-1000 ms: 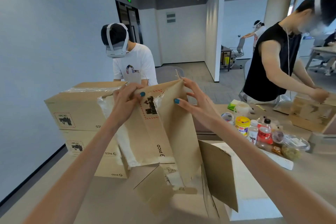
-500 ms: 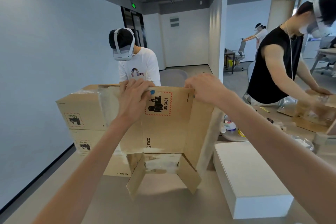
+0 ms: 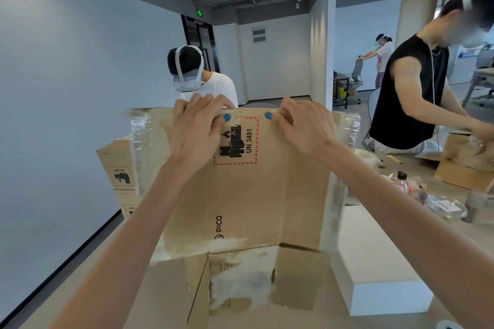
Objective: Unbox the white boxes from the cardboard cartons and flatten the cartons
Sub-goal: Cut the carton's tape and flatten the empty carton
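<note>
Your worktop (image 3: 422,176) carries a white box (image 3: 374,262) just right of the opened carton (image 3: 248,195). Stacked cartons (image 3: 117,168) sit far left, with bottles (image 3: 401,185) and another carton (image 3: 465,171) to the right.

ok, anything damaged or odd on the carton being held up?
Yes. The carton has its paper skin torn off in ragged pale patches along its lower edge and on the bottom flap, apparently where tape was pulled off. Crumpled clear tape hangs off both side edges. Nothing else stands out.
</note>
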A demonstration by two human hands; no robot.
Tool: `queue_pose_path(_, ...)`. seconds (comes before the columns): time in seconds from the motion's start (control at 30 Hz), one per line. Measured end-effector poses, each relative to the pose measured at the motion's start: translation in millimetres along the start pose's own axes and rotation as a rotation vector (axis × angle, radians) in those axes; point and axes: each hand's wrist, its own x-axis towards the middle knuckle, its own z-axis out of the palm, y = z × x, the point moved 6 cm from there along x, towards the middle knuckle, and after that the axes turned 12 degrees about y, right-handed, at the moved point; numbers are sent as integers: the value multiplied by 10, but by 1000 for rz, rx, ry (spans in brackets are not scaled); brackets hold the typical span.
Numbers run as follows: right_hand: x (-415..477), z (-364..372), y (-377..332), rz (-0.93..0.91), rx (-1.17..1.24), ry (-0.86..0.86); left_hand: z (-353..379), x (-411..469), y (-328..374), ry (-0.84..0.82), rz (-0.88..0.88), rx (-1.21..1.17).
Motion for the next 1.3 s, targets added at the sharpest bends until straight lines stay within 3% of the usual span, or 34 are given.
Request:
queue_pose_path(0.13,-46,83,50,49,37,-51,79,-82,-99,-52,-73,-101)
queue_pose_path(0.27,-216,366,114,145,84,-213,362,-321,-253,-201,-210,-198)
queue_pose_path(0.7,-1451,2141,571,255,-95,-728,2100,-1847,-905,-664,-482,-372)
queue_pose_path(1.13,-2196,3722,1229,554,-126,-896,3818,-2876,-1431,-857,-611,-461)
queue_pose_path(1.3,-2297,4123,1339,478,-174,-863,4310,-3136,-1564,-877,-548,-442)
